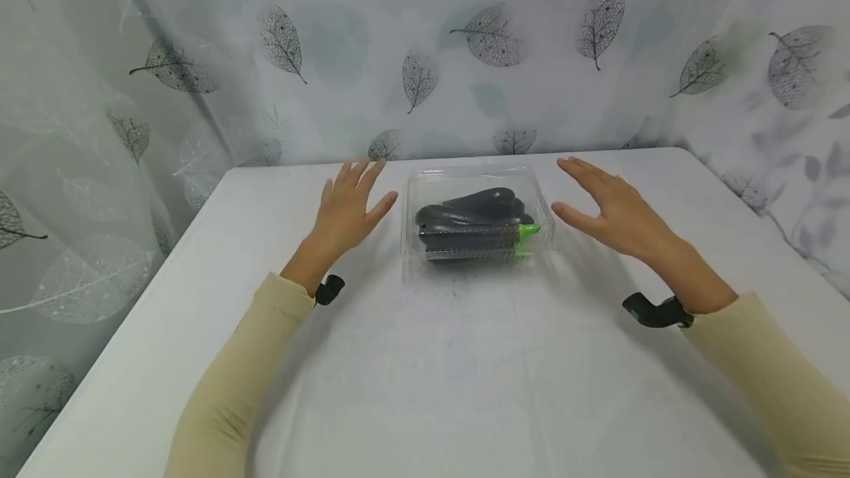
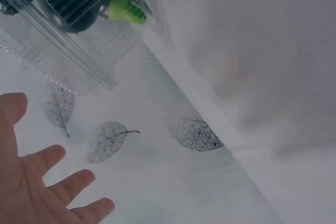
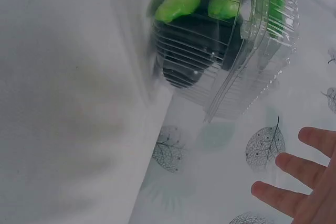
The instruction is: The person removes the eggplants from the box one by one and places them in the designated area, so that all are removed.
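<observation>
A clear plastic clamshell box [image 1: 474, 179] sits on the white table with its lid down. Inside lie several dark eggplants [image 1: 465, 234] with bright green stem ends; the box also shows in both wrist views. To its left my left hand [image 1: 347, 209] is raised with fingers spread, apart from the box. My right hand [image 1: 614, 209] is held up on the other side, fingers extended and thumb apart, also off the box. Neither hand holds anything. In the wrist views, the left fingers [image 2: 73, 184] and right fingers [image 3: 299, 169] are stretched out beside the box.
The white-covered table [image 1: 458, 375] extends toward me from the box. Behind it hangs a pale curtain [image 1: 358, 43] printed with dark leaves, running along the left and right sides too. A dark wrist-camera mount [image 1: 657, 310] sits at the right wrist, another [image 1: 330, 289] at the left.
</observation>
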### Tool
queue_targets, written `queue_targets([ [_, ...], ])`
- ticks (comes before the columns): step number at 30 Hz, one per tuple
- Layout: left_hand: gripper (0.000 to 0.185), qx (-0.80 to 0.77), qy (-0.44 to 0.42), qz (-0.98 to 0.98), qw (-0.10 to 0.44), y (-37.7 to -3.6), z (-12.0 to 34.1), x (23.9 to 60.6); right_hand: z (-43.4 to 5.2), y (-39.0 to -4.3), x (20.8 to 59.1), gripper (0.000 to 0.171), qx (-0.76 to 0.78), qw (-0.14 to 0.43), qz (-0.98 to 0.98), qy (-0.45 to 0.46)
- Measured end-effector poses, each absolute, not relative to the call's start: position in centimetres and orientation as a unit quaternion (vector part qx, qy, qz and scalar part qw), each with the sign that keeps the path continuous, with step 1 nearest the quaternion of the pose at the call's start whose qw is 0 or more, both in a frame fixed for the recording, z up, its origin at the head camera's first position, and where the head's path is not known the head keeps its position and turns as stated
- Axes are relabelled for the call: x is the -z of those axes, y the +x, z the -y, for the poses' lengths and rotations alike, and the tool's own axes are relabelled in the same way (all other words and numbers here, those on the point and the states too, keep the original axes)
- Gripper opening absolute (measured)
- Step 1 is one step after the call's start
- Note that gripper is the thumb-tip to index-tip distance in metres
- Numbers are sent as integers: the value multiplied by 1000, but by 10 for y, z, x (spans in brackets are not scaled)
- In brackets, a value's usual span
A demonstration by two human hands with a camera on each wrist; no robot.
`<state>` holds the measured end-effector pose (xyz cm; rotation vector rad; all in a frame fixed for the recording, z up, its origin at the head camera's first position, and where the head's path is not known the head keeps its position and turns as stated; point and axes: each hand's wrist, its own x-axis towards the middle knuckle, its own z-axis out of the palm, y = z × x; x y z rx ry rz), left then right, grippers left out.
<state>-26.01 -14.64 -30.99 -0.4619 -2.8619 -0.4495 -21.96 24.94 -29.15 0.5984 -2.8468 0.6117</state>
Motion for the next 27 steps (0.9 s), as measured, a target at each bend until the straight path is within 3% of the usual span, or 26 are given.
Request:
queue_targets([
  [8, 59, 154, -212, 952, 157, -255, 146, 317, -249, -215, 299, 73, -212, 81, 948, 222],
  [14, 54, 169, -239, 941, 168, -249, 147, 322, -249, -214, 306, 72, -216, 86, 940, 250],
  [18, 54, 179, -259, 935, 162, -246, 150, 326, -249, -214, 309, 72, -220, 89, 934, 266],
  [27, 74, 182, -277, 937, 111, -236, 154, 331, -249, -215, 319, 73, -219, 92, 931, 279],
])
